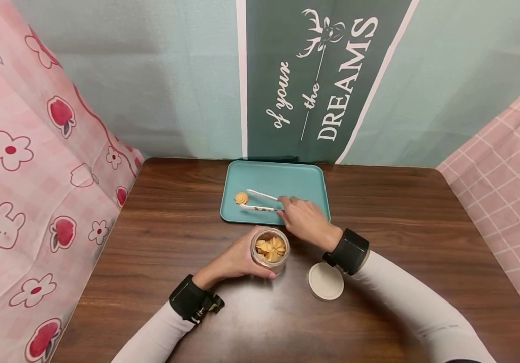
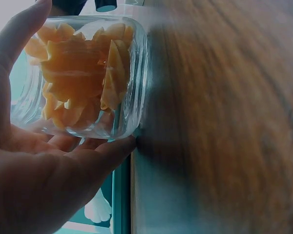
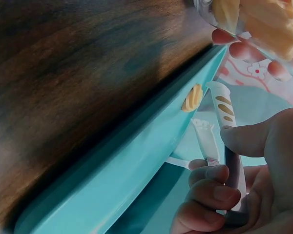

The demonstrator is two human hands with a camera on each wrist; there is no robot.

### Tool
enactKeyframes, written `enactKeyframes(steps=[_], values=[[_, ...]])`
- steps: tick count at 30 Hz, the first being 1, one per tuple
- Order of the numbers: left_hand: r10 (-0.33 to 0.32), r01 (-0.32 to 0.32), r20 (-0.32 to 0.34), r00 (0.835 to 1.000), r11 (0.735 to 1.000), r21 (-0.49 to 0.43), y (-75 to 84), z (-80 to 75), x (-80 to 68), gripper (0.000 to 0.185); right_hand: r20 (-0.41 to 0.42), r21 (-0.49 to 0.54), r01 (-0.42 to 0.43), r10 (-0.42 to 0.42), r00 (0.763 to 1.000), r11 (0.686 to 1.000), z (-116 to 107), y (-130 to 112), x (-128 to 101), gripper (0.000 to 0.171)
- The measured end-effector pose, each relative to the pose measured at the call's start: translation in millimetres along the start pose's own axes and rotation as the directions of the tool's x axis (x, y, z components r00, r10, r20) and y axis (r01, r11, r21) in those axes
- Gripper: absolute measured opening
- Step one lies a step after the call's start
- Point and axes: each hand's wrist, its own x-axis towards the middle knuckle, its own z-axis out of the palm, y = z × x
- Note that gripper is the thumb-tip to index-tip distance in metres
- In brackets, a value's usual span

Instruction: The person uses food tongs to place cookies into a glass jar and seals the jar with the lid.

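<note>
My left hand point(image 1: 241, 257) grips a clear glass jar point(image 2: 139, 92) of swirled cookies point(image 1: 271, 249), standing upright on the table with its mouth uncovered. In the left wrist view, the thumb and fingers wrap round its wall. My right hand point(image 1: 306, 220) holds a pair of white tongs point(image 3: 222, 105) over the teal tray point(image 1: 282, 174), thumb on one arm and fingers curled on the other. The tong tips are spread apart. One swirled cookie point(image 1: 241, 198) lies at the tray's left side, beside the tips; whether they touch it I cannot tell.
A round cream lid point(image 1: 325, 281) lies on the brown wooden table point(image 1: 174, 201), right of the jar and near my right forearm. A green curtain point(image 1: 174, 101) hangs behind the tray. Pink cloths point(image 1: 28, 176) border the left and right sides.
</note>
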Motion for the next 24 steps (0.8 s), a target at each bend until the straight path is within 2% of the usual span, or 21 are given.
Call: enactKeyframes(steps=[6, 15, 24], values=[[-0.005, 0.005, 0.001, 1.000, 1.000, 0.003, -1.9, -0.4, 1.2, 0.097, 0.033, 0.014, -0.009, 0.009, 0.999, 1.000, 5.1, -0.2, 4.8, 0.035], [-0.007, 0.008, -0.007, 1.000, 1.000, 0.024, -2.4, -0.4, 1.1, 0.097, 0.040, 0.024, -0.013, 0.012, 0.999, 1.000, 11.2, -0.2, 8.8, 0.035], [0.010, -0.010, -0.007, 1.000, 1.000, 0.014, -1.5, -1.9, 0.2, 0.097, 0.076, 0.016, -0.038, 0.037, 0.996, 0.999, 14.3, -1.5, 19.6, 0.033]])
